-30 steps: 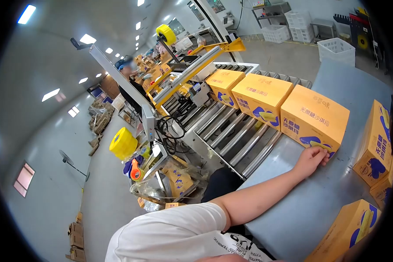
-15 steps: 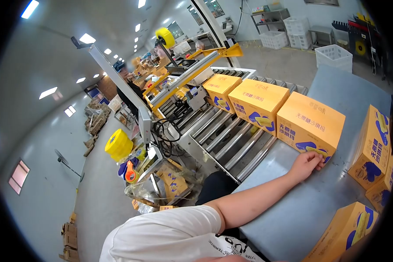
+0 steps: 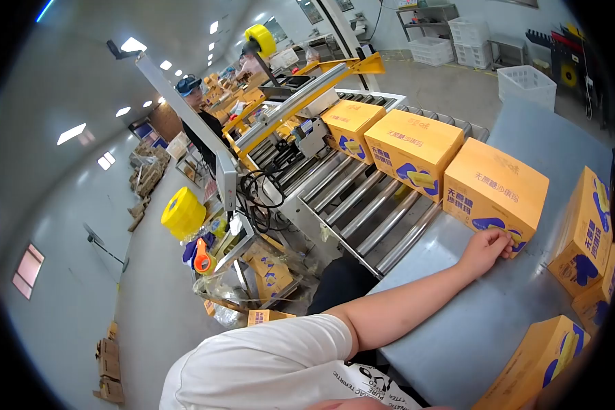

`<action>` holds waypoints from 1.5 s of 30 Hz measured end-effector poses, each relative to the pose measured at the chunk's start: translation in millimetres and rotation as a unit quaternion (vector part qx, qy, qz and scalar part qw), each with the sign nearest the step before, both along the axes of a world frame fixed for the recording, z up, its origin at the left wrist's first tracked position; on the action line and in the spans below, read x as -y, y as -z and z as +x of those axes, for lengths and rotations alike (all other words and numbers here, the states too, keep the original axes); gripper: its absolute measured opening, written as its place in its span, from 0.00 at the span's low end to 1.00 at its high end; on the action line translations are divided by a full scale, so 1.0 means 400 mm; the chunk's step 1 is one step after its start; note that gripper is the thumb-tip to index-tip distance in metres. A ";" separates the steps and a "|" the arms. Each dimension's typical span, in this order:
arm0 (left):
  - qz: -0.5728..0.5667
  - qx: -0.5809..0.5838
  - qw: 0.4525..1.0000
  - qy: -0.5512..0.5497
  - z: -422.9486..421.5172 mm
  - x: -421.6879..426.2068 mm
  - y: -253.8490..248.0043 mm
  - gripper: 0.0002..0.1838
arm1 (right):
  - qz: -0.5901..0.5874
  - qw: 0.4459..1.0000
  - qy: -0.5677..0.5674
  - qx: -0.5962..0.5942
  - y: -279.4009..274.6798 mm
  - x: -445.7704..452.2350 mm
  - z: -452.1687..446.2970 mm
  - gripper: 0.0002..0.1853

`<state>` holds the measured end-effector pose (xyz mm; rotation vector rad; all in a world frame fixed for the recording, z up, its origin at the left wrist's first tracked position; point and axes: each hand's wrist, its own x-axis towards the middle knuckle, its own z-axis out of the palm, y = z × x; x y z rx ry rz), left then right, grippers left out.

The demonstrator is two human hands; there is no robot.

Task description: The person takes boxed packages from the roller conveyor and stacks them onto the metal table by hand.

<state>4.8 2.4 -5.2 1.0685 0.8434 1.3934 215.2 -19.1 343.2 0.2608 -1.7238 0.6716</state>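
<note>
My left hand (image 3: 486, 251) is closed, its fingers curled against the lower front of the nearest yellow carton (image 3: 497, 184). Whether anything is inside those fingers cannot be made out. That carton has blue printing and a picture of a snack bar on its front. It sits at the near end of a row, touching a second yellow carton (image 3: 414, 147). Beyond it, a third yellow carton (image 3: 353, 123) stands on the rollers by the taping machine (image 3: 312, 139). My right hand is out of view.
The row runs along a roller conveyor (image 3: 383, 229) joined to a grey metal table (image 3: 430, 321). More yellow cartons stand at right (image 3: 581, 236) and lower right (image 3: 536, 365). Left are yellow tape rolls (image 3: 184, 213) and an orange tape dispenser (image 3: 203, 257). A person (image 3: 201, 116) stands behind the machine.
The view has shifted slightly, and the person behind the machine shows more clearly. My left hand stays against the nearest carton, and the row looks the same.
</note>
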 end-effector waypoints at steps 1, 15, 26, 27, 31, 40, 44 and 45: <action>0.001 0.007 1.000 -0.008 0.000 0.000 -0.002 0.15 | -0.062 0.997 0.043 -0.023 0.019 -0.068 0.006 0.29; -0.064 0.211 0.950 -0.223 -0.089 -0.020 -0.082 0.34 | -0.491 0.722 0.344 0.345 0.436 -0.295 -0.094 0.19; -0.046 -0.117 0.989 -0.078 -0.024 0.007 -0.051 0.11 | -0.124 0.651 0.383 0.644 0.378 -0.172 -0.209 0.24; -0.048 -0.104 0.991 -0.068 -0.018 0.011 -0.050 0.11 | -0.184 0.632 0.402 0.636 0.375 -0.196 -0.207 0.25; -0.029 -0.071 0.996 -0.034 -0.007 0.024 -0.051 0.13 | -0.294 0.561 0.445 0.633 0.364 -0.252 -0.169 0.34; -0.021 0.060 0.976 -0.208 -0.038 0.010 -0.056 0.13 | -0.194 0.460 0.608 0.617 0.459 -0.284 -0.108 0.34; -0.090 0.121 0.933 -0.326 -0.045 0.001 -0.083 0.20 | -0.217 0.789 0.477 0.320 0.647 -0.387 -0.134 0.38; -0.113 0.128 0.926 -0.337 -0.047 0.002 -0.093 0.25 | -0.245 0.791 0.470 0.307 0.634 -0.384 -0.139 0.37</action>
